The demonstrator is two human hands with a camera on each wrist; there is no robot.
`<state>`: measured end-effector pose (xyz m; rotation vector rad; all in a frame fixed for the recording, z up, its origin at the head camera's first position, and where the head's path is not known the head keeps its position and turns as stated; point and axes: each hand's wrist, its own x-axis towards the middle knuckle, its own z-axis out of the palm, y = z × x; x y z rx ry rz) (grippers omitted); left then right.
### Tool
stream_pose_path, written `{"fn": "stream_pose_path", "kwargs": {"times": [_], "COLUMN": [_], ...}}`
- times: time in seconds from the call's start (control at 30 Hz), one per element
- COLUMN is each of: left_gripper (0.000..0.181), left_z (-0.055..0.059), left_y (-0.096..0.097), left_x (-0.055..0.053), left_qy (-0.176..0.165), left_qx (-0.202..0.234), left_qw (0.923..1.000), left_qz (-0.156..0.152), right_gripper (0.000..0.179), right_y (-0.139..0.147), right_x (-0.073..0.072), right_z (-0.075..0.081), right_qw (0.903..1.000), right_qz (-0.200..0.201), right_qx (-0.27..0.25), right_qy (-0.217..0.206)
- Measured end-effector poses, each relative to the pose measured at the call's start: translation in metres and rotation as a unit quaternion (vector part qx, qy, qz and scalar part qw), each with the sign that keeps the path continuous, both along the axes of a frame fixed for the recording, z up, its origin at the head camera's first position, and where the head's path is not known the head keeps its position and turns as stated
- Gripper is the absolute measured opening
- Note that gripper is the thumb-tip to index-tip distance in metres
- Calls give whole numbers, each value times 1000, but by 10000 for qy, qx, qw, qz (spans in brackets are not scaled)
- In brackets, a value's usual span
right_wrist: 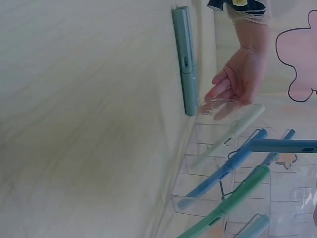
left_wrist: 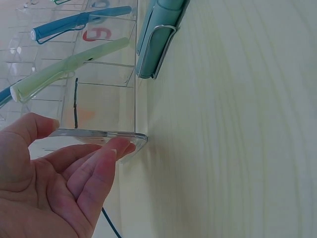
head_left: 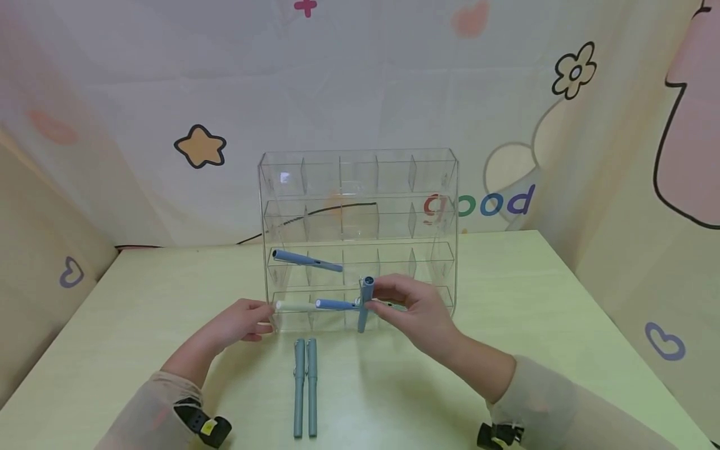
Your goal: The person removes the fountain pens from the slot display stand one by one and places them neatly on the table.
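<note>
In the head view my right hand (head_left: 419,312) pinches a grey-blue pen (head_left: 366,306) nearly upright in front of the clear acrylic organizer (head_left: 360,153). My left hand (left_wrist: 64,178) holds the organizer's side edge at the lower left, thumb on one face and fingers on the other. A blue pen (head_left: 306,259) lies slanted in the second tier from the bottom. Along the bottom tier rest a pale green pen (left_wrist: 64,69) and a brighter blue pen (head_left: 335,304). The right wrist view also shows a green pen (right_wrist: 228,203) there; in the head view my right hand mostly hides it.
Two teal pens (head_left: 299,387) lie side by side on the pale wooden table (head_left: 185,281) before the organizer, clips toward it. A patterned curtain (head_left: 360,94) hangs behind. Each wrist carries a black strap with a small camera (head_left: 214,431).
</note>
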<state>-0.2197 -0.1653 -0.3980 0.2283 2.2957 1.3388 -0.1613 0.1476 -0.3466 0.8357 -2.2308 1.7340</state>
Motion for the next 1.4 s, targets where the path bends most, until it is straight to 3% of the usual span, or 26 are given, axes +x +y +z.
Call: {"fn": "stream_pose_path", "kwargs": {"times": [0.6,0.93,1.4], "left_gripper": [50,50,51], "left_z": [3,1,-2], "left_y": [1,2,1], "left_x": [2,2,0], "left_qy": [16,14,-11], "left_qx": [-35,-46,-97], "left_qw": [10000,10000,9999], "left_qz": [-35,70,104], "right_gripper": [24,23,29], "right_y": [-4,-7,-9], "right_x": [7,1,-2], "right_z": [-15,-28,-42], "right_qw": [9933,9800,9649], "right_qz": [10,-98,-41], "right_qx": [350,433,520], "right_qy": [-1105,-1937,-2575]}}
